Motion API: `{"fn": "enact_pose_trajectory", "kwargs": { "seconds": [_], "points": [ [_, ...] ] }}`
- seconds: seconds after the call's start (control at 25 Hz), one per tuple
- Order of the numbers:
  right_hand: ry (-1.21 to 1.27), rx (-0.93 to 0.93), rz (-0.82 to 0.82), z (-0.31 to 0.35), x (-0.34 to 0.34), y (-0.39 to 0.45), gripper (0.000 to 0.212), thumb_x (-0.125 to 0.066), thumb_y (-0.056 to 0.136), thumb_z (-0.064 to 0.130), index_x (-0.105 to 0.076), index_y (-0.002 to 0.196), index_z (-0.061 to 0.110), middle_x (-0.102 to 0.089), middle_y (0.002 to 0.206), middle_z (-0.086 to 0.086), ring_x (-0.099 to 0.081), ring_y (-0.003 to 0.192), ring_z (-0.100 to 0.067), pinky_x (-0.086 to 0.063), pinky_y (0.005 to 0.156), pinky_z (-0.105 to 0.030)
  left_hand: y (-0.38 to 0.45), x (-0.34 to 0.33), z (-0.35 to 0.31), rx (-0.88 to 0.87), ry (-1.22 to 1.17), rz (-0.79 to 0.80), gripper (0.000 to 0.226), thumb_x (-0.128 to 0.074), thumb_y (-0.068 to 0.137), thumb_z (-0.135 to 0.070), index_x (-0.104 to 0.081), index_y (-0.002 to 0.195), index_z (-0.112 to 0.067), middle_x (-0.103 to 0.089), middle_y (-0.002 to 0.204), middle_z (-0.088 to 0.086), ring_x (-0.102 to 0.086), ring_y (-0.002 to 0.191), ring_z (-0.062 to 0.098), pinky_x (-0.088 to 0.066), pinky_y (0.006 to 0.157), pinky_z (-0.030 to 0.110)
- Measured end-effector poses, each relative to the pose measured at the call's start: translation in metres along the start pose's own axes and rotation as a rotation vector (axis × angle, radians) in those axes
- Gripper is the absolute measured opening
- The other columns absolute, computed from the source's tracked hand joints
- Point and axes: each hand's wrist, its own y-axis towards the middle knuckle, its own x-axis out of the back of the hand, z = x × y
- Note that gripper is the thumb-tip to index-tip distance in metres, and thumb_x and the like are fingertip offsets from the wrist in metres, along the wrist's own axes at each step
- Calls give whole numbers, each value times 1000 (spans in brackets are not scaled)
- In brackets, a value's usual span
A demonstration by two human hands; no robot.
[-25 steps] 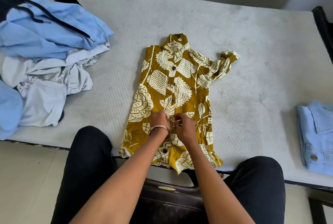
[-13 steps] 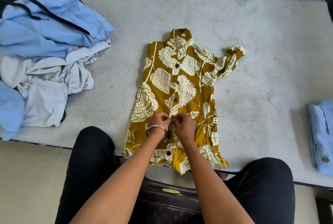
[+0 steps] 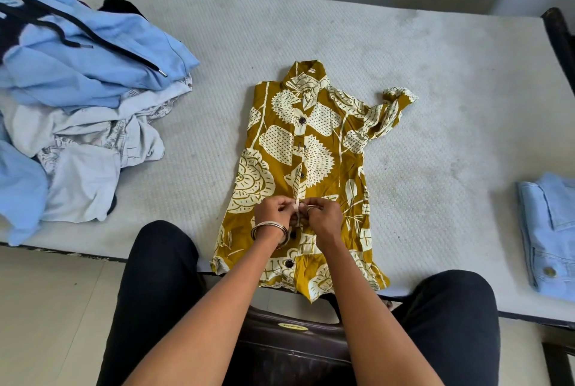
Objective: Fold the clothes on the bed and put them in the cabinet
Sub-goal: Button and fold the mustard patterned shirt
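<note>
A mustard-yellow shirt with a cream leaf print [image 3: 311, 149] lies flat and face up on the bed, collar away from me, hem hanging over the near edge. One short sleeve sticks out to the right. My left hand [image 3: 273, 214], with bangles on the wrist, and my right hand [image 3: 322, 214] meet at the button placket in the lower middle of the shirt. Both pinch the placket edges there, fingers curled. The button under my fingers is hidden.
A pile of unfolded light-blue and white clothes [image 3: 77, 112] fills the bed's left side. A folded light-blue denim garment [image 3: 550, 236] lies at the right edge. The white mattress [image 3: 435, 105] is bare around the shirt. My knees and a dark stool [image 3: 292, 342] are below.
Both hands stay pinched on the shirt's placket at about the same spot. Only the camera view has shifted slightly.
</note>
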Motion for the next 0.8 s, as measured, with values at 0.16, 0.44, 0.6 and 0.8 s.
{"fn": "enact_pose_trajectory", "kwargs": {
  "seconds": [0.16,0.44,0.6,0.8],
  "points": [
    [27,9,113,3,5,0,13,-66,86,-3,-72,81,8,-72,77,-14,-65,60,-23,-55,55,-31,11,-1,9,113,-78,45,5,-78,78,-16,-74,76,-19,-74,79,4,-72,73,26,-60,71,45],
    [-195,109,171,21,8,0,10,-72,87,10,-72,94,2,-72,83,-15,-72,70,-28,-58,57,-31,7,-2,-2,7,139,-42,12,-80,77,-17,-75,82,-7,-73,78,8,-69,71,22,-59,67,33],
    [-416,335,48,22,4,-2,8,-68,82,-2,-72,88,0,-72,81,-12,-65,75,-23,-51,63,-33,5,0,-9,-6,122,-64,10,-80,76,-14,-76,80,-6,-74,77,8,-68,69,20,-58,67,31],
    [-389,339,-44,18,-3,-5,11,-61,84,-4,-71,86,0,-68,76,-10,-59,72,-23,-33,58,-21,22,-1,-1,88,65,0,6,-80,72,-12,-77,69,-16,-73,68,2,-71,62,21,-61,64,38]
  ]
}}
